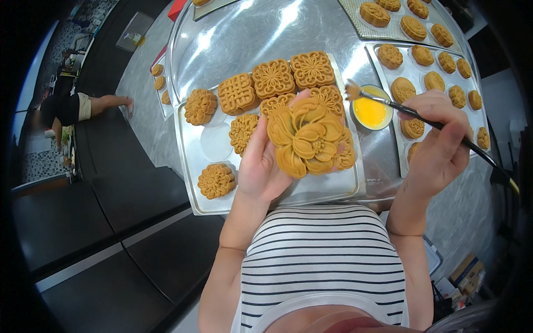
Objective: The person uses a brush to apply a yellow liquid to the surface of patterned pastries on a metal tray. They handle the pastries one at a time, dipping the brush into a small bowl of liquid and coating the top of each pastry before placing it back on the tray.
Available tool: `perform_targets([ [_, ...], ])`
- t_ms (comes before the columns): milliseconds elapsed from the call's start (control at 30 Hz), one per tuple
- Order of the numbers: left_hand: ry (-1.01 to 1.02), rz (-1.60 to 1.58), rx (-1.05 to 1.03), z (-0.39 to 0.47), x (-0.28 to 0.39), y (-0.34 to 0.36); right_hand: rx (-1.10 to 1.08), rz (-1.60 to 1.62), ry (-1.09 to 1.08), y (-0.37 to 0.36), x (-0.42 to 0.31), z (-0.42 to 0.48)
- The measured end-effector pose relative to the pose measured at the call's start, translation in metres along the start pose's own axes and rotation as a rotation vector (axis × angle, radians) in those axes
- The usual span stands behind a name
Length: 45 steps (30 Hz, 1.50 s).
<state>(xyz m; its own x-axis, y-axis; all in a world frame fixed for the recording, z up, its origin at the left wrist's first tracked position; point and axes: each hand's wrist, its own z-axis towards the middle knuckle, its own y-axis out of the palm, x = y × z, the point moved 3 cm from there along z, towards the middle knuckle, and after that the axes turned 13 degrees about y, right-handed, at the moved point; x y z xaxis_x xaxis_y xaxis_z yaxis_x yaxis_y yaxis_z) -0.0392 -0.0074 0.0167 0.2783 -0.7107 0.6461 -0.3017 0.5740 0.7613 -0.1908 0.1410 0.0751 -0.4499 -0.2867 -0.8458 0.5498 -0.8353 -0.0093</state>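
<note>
A large flower-shaped mooncake rests on the palm of my left hand, raised over a metal baking tray. Its moulded petals face up. My right hand grips a pastry brush by its dark handle. The bristles hover by the left rim of a small bowl of yellow egg wash, which stands right of the tray. Smaller mooncakes lie on the tray, among them a square one with a woven pattern and a round one. The large mooncake partly hides several others.
A second tray of mooncakes sits at the right, with a mesh mat bearing more behind it. Everything stands on a round shiny metal table. Black cabinets line the left, where another person is at a counter.
</note>
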Motion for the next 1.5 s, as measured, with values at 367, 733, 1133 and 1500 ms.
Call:
perform_targets([
  [367,0.089,0.156,-0.126,-0.003,-0.001,0.007,-0.118,0.026,0.009,0.008,-0.005,-0.001],
  [733,-0.051,-0.043,-0.032,-0.003,-0.005,-0.004,-0.061,0.091,0.231,-0.006,0.014,-0.001],
  [1133,-0.244,-0.516,-0.089,0.001,-0.01,-0.01,-0.201,0.069,0.006,-0.005,-0.007,0.0],
  [1500,-0.284,-0.589,-0.057,0.005,-0.01,-0.011,-0.104,0.058,0.077,-0.007,0.005,-0.001],
])
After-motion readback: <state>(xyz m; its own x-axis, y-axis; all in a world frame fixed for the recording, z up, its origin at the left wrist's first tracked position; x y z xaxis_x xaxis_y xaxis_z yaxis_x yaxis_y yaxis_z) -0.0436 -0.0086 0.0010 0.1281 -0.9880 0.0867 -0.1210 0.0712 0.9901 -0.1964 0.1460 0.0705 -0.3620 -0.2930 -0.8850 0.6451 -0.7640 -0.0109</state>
